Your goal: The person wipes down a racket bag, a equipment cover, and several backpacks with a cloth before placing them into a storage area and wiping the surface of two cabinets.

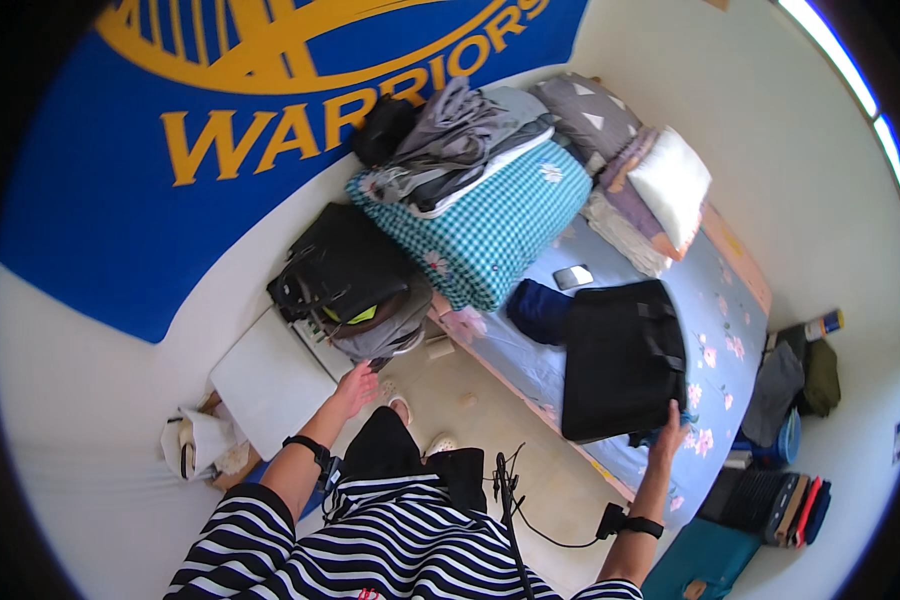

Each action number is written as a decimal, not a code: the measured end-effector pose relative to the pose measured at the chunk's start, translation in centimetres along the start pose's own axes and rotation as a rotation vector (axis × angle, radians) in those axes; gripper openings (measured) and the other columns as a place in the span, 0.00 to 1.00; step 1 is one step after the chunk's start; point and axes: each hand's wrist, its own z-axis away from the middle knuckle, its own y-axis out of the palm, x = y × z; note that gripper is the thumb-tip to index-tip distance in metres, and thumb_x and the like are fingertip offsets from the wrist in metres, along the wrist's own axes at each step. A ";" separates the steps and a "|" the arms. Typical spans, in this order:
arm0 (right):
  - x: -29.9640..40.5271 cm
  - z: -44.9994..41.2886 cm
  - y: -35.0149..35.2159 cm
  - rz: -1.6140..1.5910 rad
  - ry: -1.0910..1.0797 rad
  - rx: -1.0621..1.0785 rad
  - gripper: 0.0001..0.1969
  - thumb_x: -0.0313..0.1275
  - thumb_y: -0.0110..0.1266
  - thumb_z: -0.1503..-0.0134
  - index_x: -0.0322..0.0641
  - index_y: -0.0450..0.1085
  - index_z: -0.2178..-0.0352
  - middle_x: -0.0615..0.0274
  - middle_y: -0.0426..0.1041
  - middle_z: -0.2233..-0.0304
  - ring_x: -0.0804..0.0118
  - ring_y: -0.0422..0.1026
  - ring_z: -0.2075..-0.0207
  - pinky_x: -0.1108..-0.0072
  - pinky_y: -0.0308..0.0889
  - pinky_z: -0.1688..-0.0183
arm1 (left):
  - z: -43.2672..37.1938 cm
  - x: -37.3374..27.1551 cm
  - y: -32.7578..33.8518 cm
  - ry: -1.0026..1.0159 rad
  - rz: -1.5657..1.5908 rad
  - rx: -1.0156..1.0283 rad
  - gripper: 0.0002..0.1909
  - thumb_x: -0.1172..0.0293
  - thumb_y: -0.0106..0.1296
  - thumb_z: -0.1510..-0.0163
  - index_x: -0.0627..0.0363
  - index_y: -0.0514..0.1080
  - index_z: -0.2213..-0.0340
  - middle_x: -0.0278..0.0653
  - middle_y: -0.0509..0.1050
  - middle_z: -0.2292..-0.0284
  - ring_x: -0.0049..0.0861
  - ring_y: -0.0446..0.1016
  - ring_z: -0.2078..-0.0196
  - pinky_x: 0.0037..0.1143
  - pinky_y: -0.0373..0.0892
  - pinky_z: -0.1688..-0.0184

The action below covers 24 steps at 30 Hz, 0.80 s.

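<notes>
My right hand [670, 433] grips the near right corner of a flat black bag [619, 360]. The bag lies over, or is held just above, the flowered bed sheet [701, 300]; I cannot tell which. Past its left edge shows a dark blue folded cloth [538, 311], and a phone [573, 277] rests on the sheet beyond. Some blue-green cloth is partly hidden beneath my right fingers. My left hand [358, 388] is empty with fingers extended, beside a grey bag [390, 334] under a black leather handbag [345, 262].
A green checked quilt [510, 217] carries heaped grey clothes [465, 135]. Pillows [669, 176] lie at the bed's far end. A white cabinet top [270, 379] stands left. Folded clothes [765, 502] and a teal case [701, 559] sit at right. A black cable [547, 536] hangs before me.
</notes>
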 end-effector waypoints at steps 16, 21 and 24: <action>-14.7 6.6 19.2 -0.099 0.715 0.484 0.12 0.42 0.49 0.42 0.49 0.66 0.74 0.70 0.68 0.80 0.73 0.65 0.81 0.81 0.60 0.78 | -4.1 -5.1 -8.8 -0.086 0.057 -0.087 0.34 0.47 0.46 0.45 0.62 0.57 0.47 0.44 0.67 0.51 0.34 0.66 0.49 0.36 0.62 0.47; -10.2 13.9 36.6 0.388 0.681 0.831 0.13 0.38 0.56 0.45 0.41 0.67 0.65 0.65 0.68 0.77 0.71 0.69 0.76 0.78 0.66 0.79 | -8.0 -8.9 -9.3 -0.093 0.171 -0.155 0.29 0.52 0.49 0.45 0.56 0.58 0.47 0.45 0.65 0.50 0.36 0.65 0.49 0.38 0.62 0.47; -11.0 16.8 44.4 0.322 0.697 0.881 0.15 0.39 0.57 0.46 0.40 0.67 0.64 0.64 0.70 0.75 0.70 0.71 0.75 0.76 0.69 0.77 | -10.2 -10.6 -9.4 -0.047 0.224 -0.186 0.30 0.51 0.51 0.46 0.57 0.57 0.49 0.44 0.64 0.51 0.35 0.65 0.50 0.37 0.64 0.48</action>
